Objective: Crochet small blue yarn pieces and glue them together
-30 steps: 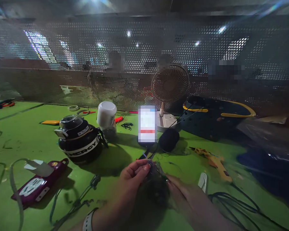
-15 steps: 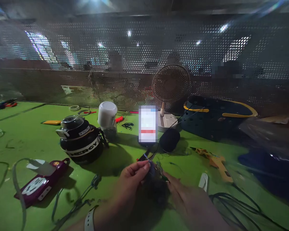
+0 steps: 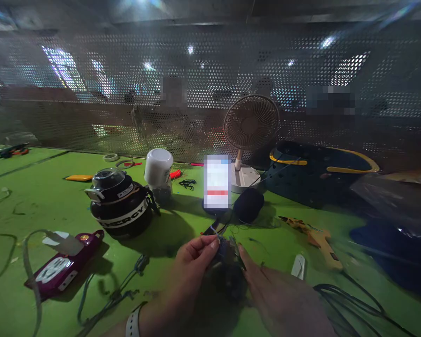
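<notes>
At the lower middle, my left hand (image 3: 198, 255) is closed, thumb and forefinger pinching the top of a dark bluish bundle (image 3: 228, 271). A short pale strand (image 3: 214, 230) sticks up past those fingertips. My right hand (image 3: 270, 285) lies along the bundle's other side, its fingers closed around a slim dark tool (image 3: 237, 251) with a greyish tip. The tool's kind is hard to make out, and most of it hides behind the fingers. Just beyond the hands sit a ball of dark yarn (image 3: 249, 205) and a lit phone (image 3: 217, 182) standing upright.
A black jug (image 3: 121, 213), a white bottle (image 3: 158, 166) and a purple power strip (image 3: 65, 269) stand left on the green table (image 3: 182, 224). Behind is a fan (image 3: 251, 122); right are a dark basket (image 3: 298, 182), a yellow glue gun (image 3: 315, 241) and looped cable (image 3: 351, 299).
The view has shifted slightly. My right hand has turned a little, and its forefinger now lies straighter along the tool. My left hand keeps its pinch.
</notes>
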